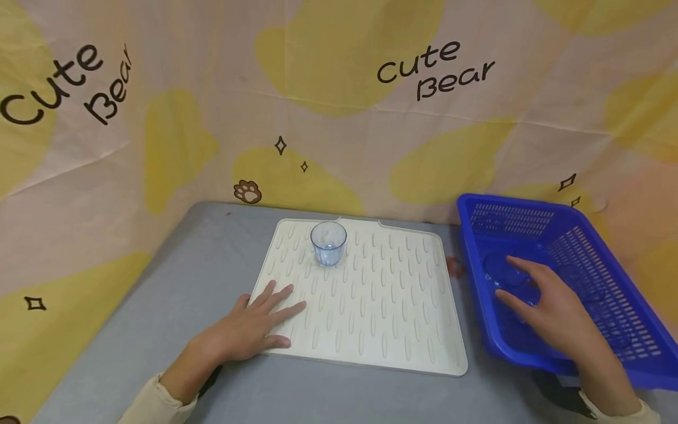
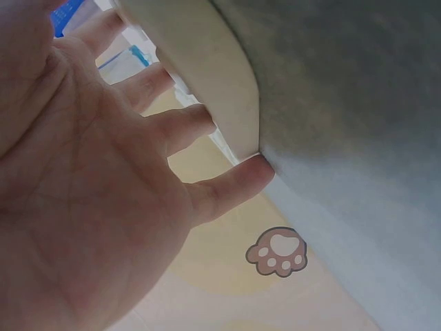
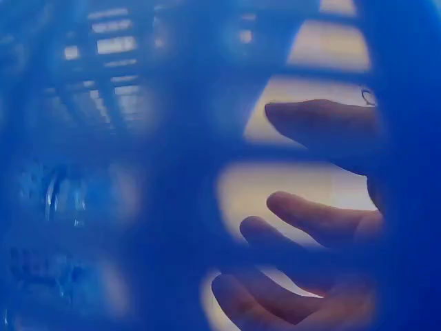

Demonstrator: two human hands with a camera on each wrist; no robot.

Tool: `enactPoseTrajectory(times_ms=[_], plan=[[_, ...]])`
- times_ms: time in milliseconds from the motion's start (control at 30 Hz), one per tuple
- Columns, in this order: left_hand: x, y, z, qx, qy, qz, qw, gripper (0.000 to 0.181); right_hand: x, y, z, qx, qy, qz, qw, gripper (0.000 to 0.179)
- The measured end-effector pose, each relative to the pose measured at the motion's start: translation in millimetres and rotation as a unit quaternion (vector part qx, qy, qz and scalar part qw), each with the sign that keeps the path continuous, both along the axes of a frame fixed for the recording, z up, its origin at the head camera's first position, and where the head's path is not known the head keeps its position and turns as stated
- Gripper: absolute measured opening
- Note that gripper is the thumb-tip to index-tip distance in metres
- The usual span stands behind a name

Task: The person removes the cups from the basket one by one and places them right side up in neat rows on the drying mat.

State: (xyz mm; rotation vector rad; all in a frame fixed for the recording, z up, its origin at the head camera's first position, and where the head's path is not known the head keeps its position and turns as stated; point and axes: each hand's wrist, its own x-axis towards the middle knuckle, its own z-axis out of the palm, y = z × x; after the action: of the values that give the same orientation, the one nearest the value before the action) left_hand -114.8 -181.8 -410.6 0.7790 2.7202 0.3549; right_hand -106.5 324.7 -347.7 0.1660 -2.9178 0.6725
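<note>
My left hand (image 1: 248, 327) lies with its fingers spread over the near left corner of a white ridged drying mat (image 1: 381, 344). In the left wrist view its fingertips touch the mat's edge (image 2: 207, 62). A clear bluish plastic cup (image 1: 329, 244) stands upright on the mat's far left part, apart from that hand. Over the blue plastic basket (image 1: 479, 306), my right hand (image 1: 561, 315) hovers with thumb and fingers apart, holding nothing. Below its fingertips is a clear cup (image 1: 498, 268) in the basket. Through the basket's slots, the right wrist view shows the fingers (image 3: 310, 121) separated.
Several more clear glass-like items (image 1: 588, 285) lie along the basket's right side, tinted blue and hard to make out. The grey table (image 1: 212, 259) meets a yellow and pink patterned cloth (image 1: 339, 135) at the back and left. The basket's tall slotted wall (image 1: 511, 218) stands right of the mat.
</note>
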Motion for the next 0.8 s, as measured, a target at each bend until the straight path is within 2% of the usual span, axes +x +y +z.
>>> enactPoseTrajectory(times_ms=[200, 367, 533, 800], plan=[[-2.0, 1.9, -0.2, -0.001, 0.0, 0.001, 1.0, 0.069, -2.2, 29.1, 1.9, 0.047, -0.015, -0.021, 0.9985, 0.078], [-0.7, 1.3, 0.3, -0.001, 0.0, 0.001, 1.0, 0.069, -3.8, 51.9, -0.4, 0.065, -0.05, -0.029, 0.9962, 0.087], [-0.7, 0.6, -0.3, -0.003, 0.008, -0.003, 1.0, 0.069, -4.6, 62.8, -2.1, 0.078, -0.093, -0.035, 0.992, 0.094], [-1.0, 0.4, -0.9, -0.009, 0.011, -0.006, 0.9999, 0.069, -6.7, 65.8, -5.0, 0.104, -0.087, -0.022, 0.9905, 0.095]])
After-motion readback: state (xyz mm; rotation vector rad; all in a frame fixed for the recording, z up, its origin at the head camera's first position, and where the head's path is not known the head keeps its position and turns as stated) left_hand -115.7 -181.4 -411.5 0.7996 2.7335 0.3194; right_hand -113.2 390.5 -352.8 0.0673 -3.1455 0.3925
